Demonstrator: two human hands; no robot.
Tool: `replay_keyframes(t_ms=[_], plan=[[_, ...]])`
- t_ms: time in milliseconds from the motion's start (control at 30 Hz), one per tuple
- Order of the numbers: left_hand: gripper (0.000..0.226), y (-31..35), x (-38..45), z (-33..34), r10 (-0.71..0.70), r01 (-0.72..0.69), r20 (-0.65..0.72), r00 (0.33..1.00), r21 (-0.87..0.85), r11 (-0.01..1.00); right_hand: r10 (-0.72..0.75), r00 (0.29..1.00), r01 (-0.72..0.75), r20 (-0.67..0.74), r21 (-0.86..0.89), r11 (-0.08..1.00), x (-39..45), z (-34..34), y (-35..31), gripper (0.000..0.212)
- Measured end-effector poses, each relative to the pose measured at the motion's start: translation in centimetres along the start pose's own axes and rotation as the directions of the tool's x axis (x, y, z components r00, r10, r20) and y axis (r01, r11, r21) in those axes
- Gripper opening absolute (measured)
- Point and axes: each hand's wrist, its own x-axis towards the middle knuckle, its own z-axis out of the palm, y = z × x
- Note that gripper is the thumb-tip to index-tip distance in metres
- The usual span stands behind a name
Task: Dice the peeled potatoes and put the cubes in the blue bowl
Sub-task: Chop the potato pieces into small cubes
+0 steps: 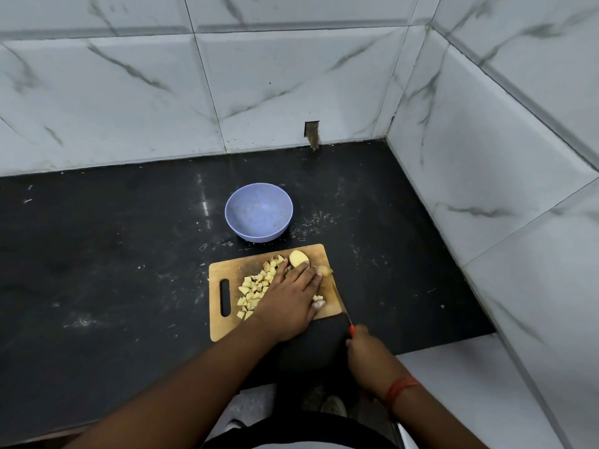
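A wooden cutting board (233,268) lies on the black counter. Several pale yellow potato cubes (254,291) are piled on its left half. My left hand (291,296) lies flat over the board with straight fingers, the fingertips touching the cubes and a peeled potato half (298,258) at the board's far edge. Another potato piece (325,270) sits by the right edge. My right hand (364,351) grips the red handle of a knife (340,303) whose blade lies along the board's right side. The blue bowl (259,217) stands behind the board with nothing in it.
The black counter (113,254) runs into a corner of white marble tiled walls (486,189) at the back and right. A small hole (311,131) is in the back wall. Crumbs lie scattered to the right of the bowl. My feet show below the counter edge.
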Motion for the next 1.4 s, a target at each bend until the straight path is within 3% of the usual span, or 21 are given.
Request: replay_keyframes(t_ms=[200,700,867,1067,1167,1400], plan=[[0.069,-0.5,-0.6,0.5,0.017,-0.017,0.003,1.0,0.027,1.0,-0.024,0.994,0.024,-0.104,0.003,1.0,1.4,-1.5,-2.9,0.016],[0.068,-0.5,-0.4,0.5,0.019,-0.017,-0.04,0.999,0.063,0.998,0.145,0.989,-0.146,-0.033,-0.049,0.988,3.6,-1.7,-5.8,0.033],[0.064,-0.4,-0.4,0.2,0.021,-0.02,-0.017,1.0,0.06,0.998,0.285,0.958,-0.285,0.028,-0.001,0.959,5.6,-1.7,-7.2,0.038],[0.065,-0.1,-0.4,0.1,-0.001,0.0,0.019,1.0,0.081,0.997,0.149,0.989,-0.146,0.027,-0.089,0.985,2.0,-0.2,-3.4,0.029],[0.065,-0.2,-0.6,0.2,-0.003,0.001,0.02,1.0,0.079,0.997,0.09,0.994,-0.089,0.059,-0.023,0.996,0.4,-0.1,-1.8,0.022],[0.066,-0.6,-0.6,0.2,0.013,-0.013,0.01,1.0,0.009,1.0,0.016,0.999,-0.015,-0.029,0.024,1.0,0.8,-2.0,-4.0,0.017]])
